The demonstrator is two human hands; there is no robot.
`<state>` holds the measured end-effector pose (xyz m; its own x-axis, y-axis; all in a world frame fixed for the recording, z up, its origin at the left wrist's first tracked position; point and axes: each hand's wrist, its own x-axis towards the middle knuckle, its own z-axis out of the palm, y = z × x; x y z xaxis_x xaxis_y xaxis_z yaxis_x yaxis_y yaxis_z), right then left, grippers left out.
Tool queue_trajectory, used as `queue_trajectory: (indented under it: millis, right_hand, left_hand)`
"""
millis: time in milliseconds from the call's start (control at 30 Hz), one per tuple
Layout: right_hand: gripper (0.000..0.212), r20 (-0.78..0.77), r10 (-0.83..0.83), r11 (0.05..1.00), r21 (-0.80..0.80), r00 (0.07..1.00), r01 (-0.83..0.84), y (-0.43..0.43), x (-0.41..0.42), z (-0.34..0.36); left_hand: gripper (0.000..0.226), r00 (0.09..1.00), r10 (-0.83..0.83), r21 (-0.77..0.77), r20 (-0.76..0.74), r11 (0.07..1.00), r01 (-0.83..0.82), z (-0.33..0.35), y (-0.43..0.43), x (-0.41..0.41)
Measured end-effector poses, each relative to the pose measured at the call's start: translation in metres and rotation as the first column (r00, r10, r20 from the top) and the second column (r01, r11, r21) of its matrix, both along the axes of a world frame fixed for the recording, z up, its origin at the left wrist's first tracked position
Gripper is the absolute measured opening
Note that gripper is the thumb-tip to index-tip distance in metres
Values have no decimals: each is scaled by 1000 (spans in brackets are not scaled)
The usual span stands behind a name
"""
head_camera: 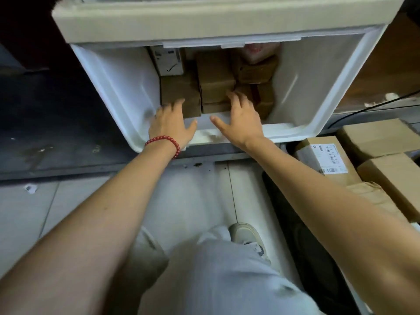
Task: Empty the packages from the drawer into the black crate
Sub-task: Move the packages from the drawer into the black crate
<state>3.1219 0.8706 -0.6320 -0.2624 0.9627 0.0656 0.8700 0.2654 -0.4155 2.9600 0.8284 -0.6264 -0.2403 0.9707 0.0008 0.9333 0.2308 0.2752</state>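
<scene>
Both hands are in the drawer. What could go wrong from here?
1. The packages sit stacked and tightly packed; the left hand and right hand rest open on them, so lifting one may topple its neighbours.
2. The black crate already holds boxes; more could pile up and slide off.

1. Rear packages (pixel 256 53) partly hidden under cabinet ledge (pixel 204 23).
2. Print on box label (pixel 327 158) too small to read.
3. Motion blur on left hand (pixel 171 122) fingertips (pixel 179 102).
4. Right edge cuts off black crate (pixel 286 201).
</scene>
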Motion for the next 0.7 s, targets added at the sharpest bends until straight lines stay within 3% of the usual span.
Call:
queue_trajectory:
  millis: [67, 167, 300, 467, 700]
  right_hand:
    - [77, 25, -12, 999, -29, 1000, 13, 12, -4, -13]
    - [78, 34, -28, 997, -71, 999, 30, 33, -4, -31]
    - [81, 27, -74, 994, -79, 997, 76, 67, -2, -48]
    - [90, 62, -109, 977, -175, 992, 118, 93, -5, -55]
    - [94, 53, -132, 983, -125, 990, 138, 118, -6, -58]
  left_hand:
    - [69, 999, 0, 5, -51, 1000, 0, -21, 9, 7]
    - [69, 1000, -8, 47, -4, 999, 8, -30, 40, 20]
    - [70, 990, -129, 69, -64, 989, 134, -42, 82, 23]
    - [79, 999, -51, -8, 8, 999, 51, -69, 100, 21]
    - [81, 995, -10, 123, 103, 992, -3, -80, 126, 15]
